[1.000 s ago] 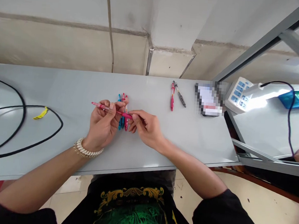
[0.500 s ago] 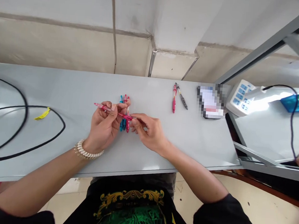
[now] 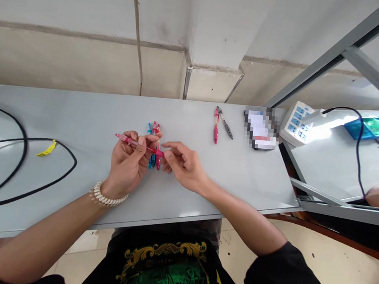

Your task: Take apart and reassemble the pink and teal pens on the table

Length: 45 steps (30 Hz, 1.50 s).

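Note:
A pink-red pen (image 3: 129, 141) lies slantwise above the table, its right end the lower one. My left hand (image 3: 126, 167) is closed around the middle of its barrel, thumb on top. At the pen's right end is my right hand (image 3: 186, 166), thumb against the tip and index finger lifted off; its other fingers are partly hidden behind. Beneath my hands several pens lie side by side on the table, among them a blue pen (image 3: 149, 128) and a red pen (image 3: 157, 161). My left hand covers their middles.
On the grey table (image 3: 185, 198), a pink pen (image 3: 216, 128) and a grey pen (image 3: 226, 126) lie near the back. A phone (image 3: 261, 130) and a white power strip (image 3: 296, 122) are to the right, beside a metal frame (image 3: 334, 52). A black cable (image 3: 72, 163) loops at left.
My right index finger has lifted off the pen's end, while the thumb stays there. My left hand keeps its hold. The whole view has shifted slightly.

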Each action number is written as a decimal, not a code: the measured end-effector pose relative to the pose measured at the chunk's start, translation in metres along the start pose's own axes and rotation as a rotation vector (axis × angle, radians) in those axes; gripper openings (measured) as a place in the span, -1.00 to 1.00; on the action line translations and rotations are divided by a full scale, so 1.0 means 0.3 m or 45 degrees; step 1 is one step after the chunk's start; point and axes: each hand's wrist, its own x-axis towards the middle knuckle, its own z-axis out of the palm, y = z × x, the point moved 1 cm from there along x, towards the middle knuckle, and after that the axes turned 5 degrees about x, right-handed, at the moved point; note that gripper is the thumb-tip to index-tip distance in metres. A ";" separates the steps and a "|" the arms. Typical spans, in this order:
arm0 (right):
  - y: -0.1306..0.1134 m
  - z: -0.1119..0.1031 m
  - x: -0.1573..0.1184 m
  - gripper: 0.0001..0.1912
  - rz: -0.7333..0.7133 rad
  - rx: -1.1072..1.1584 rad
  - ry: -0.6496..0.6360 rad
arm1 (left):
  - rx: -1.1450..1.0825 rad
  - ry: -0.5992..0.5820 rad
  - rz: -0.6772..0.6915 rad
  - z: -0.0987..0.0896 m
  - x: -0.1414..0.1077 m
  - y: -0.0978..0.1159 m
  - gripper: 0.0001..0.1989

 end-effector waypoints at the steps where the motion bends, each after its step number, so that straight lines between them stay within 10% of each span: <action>1: -0.002 -0.001 0.001 -0.64 -0.073 -0.030 0.036 | -0.003 -0.002 -0.002 0.000 0.000 0.000 -0.79; 7: 0.004 0.000 0.004 -0.64 0.140 0.068 -0.089 | -0.012 -0.005 0.002 -0.001 0.003 -0.003 -0.74; 11: -0.009 -0.005 0.006 -0.71 -0.064 -0.067 0.019 | 0.001 -0.007 -0.011 -0.002 0.000 -0.004 -0.77; 15: -0.003 -0.004 0.005 -0.55 0.233 0.126 -0.197 | -0.006 -0.051 -0.027 0.004 -0.005 0.002 -0.73; 20: 0.005 0.000 0.000 -0.71 -0.079 -0.186 -0.021 | 0.029 -0.054 -0.012 0.002 -0.007 0.005 -0.77; 25: 0.015 0.005 0.002 -0.67 0.181 0.112 -0.298 | -0.020 -0.094 -0.027 0.000 -0.009 0.005 -0.82; 30: 0.014 0.010 -0.014 -0.73 -0.119 -0.342 -0.108 | 0.004 -0.113 -0.018 0.008 -0.010 0.018 -0.82; 38: -0.002 -0.019 0.016 -0.66 0.437 0.681 -0.370 | 0.029 -0.179 -0.065 0.000 -0.009 0.014 -0.77; 45: 0.016 0.031 -0.018 -0.73 -0.014 -0.203 -0.072 | -0.090 -0.198 -0.143 0.006 -0.003 0.053 -0.68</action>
